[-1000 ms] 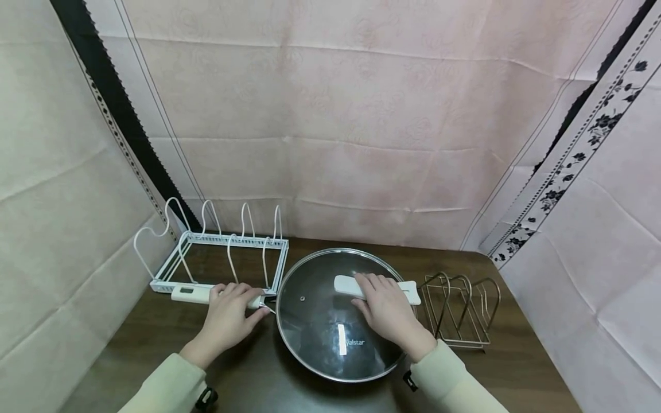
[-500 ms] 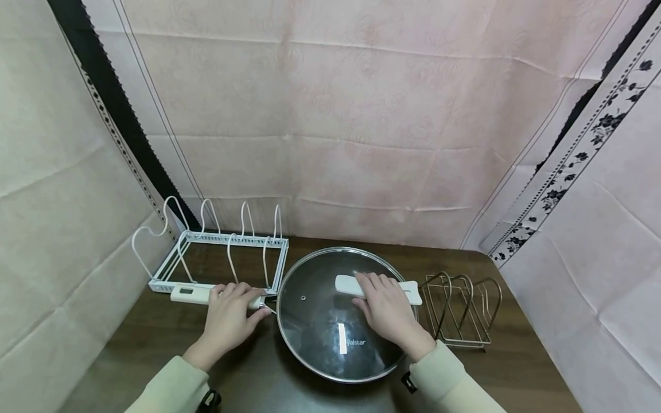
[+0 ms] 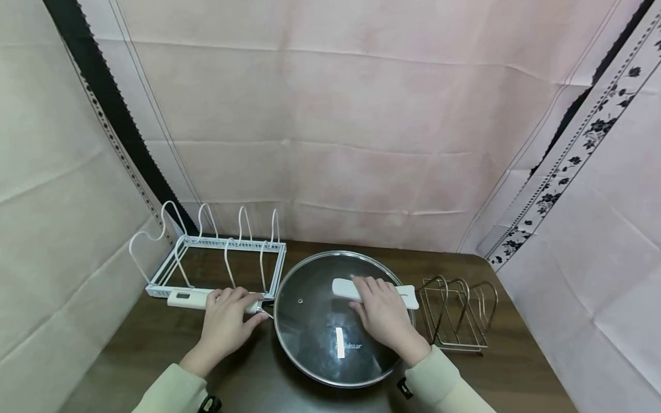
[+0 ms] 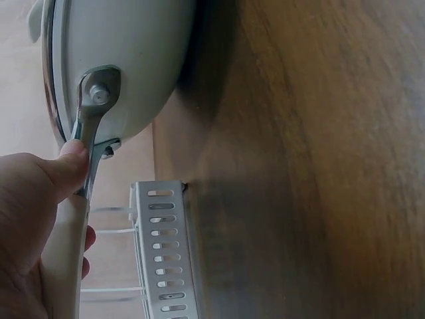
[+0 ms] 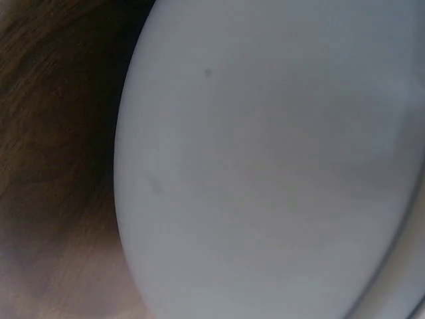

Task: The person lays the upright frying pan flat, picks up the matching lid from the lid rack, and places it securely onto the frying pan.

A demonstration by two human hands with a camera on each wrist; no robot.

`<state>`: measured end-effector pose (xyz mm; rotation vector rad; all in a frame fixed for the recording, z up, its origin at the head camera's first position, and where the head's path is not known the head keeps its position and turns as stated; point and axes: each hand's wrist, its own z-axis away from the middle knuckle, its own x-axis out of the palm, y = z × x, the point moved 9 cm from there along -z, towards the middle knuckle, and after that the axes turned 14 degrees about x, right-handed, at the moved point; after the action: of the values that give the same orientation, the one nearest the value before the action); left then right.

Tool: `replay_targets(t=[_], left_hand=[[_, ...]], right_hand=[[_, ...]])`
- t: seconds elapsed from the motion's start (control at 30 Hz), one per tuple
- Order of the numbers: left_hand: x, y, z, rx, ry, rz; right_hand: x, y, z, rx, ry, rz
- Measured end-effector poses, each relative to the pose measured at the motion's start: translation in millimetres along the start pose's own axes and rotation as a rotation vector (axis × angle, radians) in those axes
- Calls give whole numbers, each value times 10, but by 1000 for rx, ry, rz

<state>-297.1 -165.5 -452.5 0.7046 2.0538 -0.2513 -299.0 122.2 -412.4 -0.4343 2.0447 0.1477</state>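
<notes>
A pan [image 4: 143, 60] with a pale outer wall stands on the wooden table, covered by a glass lid [image 3: 320, 338] with a metal rim. My left hand [image 3: 225, 321] grips the pan's long white handle [image 3: 187, 299], its thumb along the metal joint near the wall, as the left wrist view shows. On top of the lid, my right hand [image 3: 384, 312] holds the white lid handle [image 3: 345, 289], fingers over its bar. The right wrist view has only the pan's pale side [image 5: 265, 159] and some table; the right hand is not in it.
Behind the pan handle, at the left, is a white rack [image 3: 170, 268] with upright wire loops. A smaller bronze-coloured wire rack [image 3: 459, 347] stands close to the pan's right side. Cloth curtains [image 3: 361, 143] hang around the brown table [image 3: 516, 367].
The head view has shifted very slightly. Both hands keep their holds on the pan handle and the lid handle, and the pan, lid and racks stay in place.
</notes>
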Motion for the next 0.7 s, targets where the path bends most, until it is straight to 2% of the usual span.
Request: replay_targets(t=[0.2,0.37,0.47,0.7], left_hand=[[-46,-83,73,-53,0,14],[-68,-114,88,-54,-3,12],[-93,-118,94,-56,-10,16],[-157,-80,23,-115,-145,136]], right_hand=[[41,-84,-42,-13,-9,-16],[27,-109,-78,-6,6,-34],[30,-122,-100,8,-14,-42],[44,-122,-113,89,-110,-77]])
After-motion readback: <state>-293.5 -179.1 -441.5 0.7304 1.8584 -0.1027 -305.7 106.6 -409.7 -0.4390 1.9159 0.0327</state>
